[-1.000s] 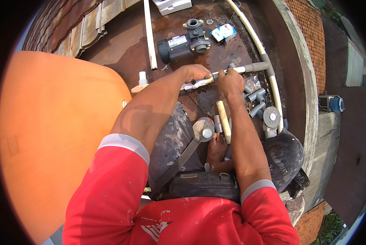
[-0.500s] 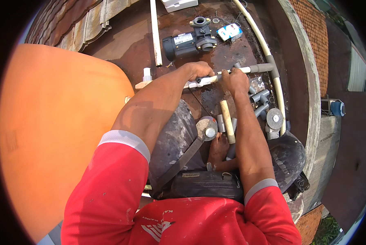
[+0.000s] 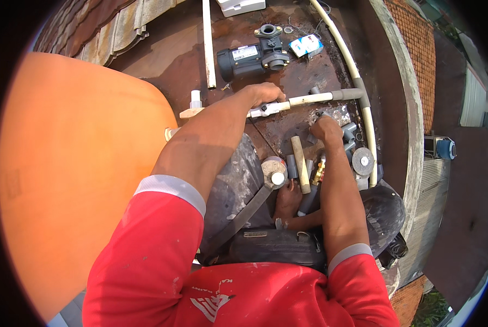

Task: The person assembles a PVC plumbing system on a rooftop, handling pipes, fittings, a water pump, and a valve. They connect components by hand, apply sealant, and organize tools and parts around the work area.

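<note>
A white plastic valve (image 3: pixel 266 109) joins a cream pipe (image 3: pixel 312 99), which runs right into a grey tee (image 3: pixel 358 94). My left hand (image 3: pixel 267 94) is closed over the far side of the valve and pipe, its fingertips partly hidden. Apart from the pipe and nearer to me, my right hand (image 3: pixel 326 131) reaches down among loose grey fittings (image 3: pixel 349 129) with curled fingers. A small dark thing shows by its fingertips; what they hold is hidden. A short cream pipe piece (image 3: pixel 300 164) and a brass-coloured fitting (image 3: pixel 319 169) lie nearer my foot.
A large orange tank (image 3: pixel 86 163) fills the left side. Beyond the pipe stand a black pump (image 3: pixel 245 61), a blue-and-white box (image 3: pixel 306 46) and a long white pipe (image 3: pixel 208 46). A disc-fitted grinder (image 3: pixel 363 162) lies right, beside a low wall (image 3: pixel 404 71).
My right hand has let go of the cream pipe and moved nearer to me, down to the grey fittings. My left hand stays at the valve. The brass-coloured fitting now shows beside my right forearm.
</note>
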The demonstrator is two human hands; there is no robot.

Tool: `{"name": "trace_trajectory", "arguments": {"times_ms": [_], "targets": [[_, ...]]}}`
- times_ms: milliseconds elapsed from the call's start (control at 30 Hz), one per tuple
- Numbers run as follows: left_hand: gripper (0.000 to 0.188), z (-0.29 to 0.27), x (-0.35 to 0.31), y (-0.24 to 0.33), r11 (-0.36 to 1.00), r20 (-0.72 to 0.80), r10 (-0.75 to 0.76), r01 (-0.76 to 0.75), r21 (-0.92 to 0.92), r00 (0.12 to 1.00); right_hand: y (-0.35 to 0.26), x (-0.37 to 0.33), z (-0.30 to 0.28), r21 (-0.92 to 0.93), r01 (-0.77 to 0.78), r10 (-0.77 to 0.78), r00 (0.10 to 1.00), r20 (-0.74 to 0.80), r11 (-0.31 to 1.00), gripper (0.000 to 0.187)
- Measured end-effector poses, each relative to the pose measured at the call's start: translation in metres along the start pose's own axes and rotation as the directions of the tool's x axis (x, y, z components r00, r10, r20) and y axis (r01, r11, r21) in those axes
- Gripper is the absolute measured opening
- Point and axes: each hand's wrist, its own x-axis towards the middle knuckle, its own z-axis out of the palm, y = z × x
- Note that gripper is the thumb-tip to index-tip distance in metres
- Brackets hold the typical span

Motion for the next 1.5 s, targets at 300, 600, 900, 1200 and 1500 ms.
{"name": "trace_trajectory", "arguments": {"times_ms": [300, 600, 900, 1200, 1500], "targets": [[0.031, -0.002, -0.008, -0.004, 0.989, 0.002, 0.059, -0.058, 0.138, 0.998, 0.002, 0.019, 0.049, 0.391, -0.024, 0.111, 0.973, -0.201, 0.920, 0.051], [0.041, 0.001, -0.005, -0.001, 0.976, -0.012, 0.136, -0.132, 0.175, 0.991, -0.017, 0.066, 0.031, 0.998, 0.045, 0.158, 0.987, -0.039, -0.033, 0.035], [0.033, -0.007, 0.003, -0.008, 0.851, 0.094, 0.158, -0.184, 0.492, 0.983, -0.032, 0.067, 0.035, 0.998, 0.042, 0.225, 0.973, -0.050, 0.040, 0.036], [0.032, -0.005, 0.003, -0.006, 0.940, -0.006, 0.049, -0.044, 0.339, 0.999, -0.006, 0.044, 0.028, 0.952, -0.227, 0.094, 0.973, 0.212, 0.207, 0.042], [0.045, -0.018, -0.004, -0.008, 0.958, -0.019, -0.013, 0.018, 0.287, 1.000, 0.003, 0.011, 0.015, 0.157, 0.048, -0.020, 0.984, -0.178, 0.986, 0.031]]}}
